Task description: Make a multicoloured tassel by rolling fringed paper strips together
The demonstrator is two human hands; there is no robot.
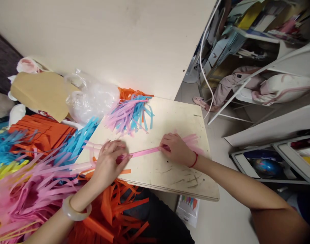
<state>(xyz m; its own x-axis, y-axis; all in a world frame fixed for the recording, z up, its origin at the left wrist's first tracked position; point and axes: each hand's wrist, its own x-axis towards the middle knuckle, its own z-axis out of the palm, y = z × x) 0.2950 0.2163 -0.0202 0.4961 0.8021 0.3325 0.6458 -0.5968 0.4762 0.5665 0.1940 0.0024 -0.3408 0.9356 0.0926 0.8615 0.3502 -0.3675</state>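
Observation:
A pink tissue paper tassel (pixel 145 151) is stretched between my two hands, its middle drawn into a narrow band just above the wooden board (pixel 155 173). My left hand (pixel 111 156) pinches the band's left end, with pale pink strips fanning out beyond it. At the other end, my right hand (pixel 172 145) closes its fingers on the band; blurred pink fringe (pixel 194 141) spreads past it. Behind my hands lie fringed tassels in pink (pixel 121 113), blue (pixel 150 117) and orange (pixel 131 93) at the board's back edge.
Heaps of fringed paper, pink (pixel 25 200), orange (pixel 43 130) and blue (pixel 77 139), crowd the left side. Behind them are a clear plastic bag (pixel 91 98) and brown paper (pixel 40 91). Rightward stand a white metal frame (pixel 228 98), a seated person's leg (pixel 226 88) and shelving (pixel 272 162).

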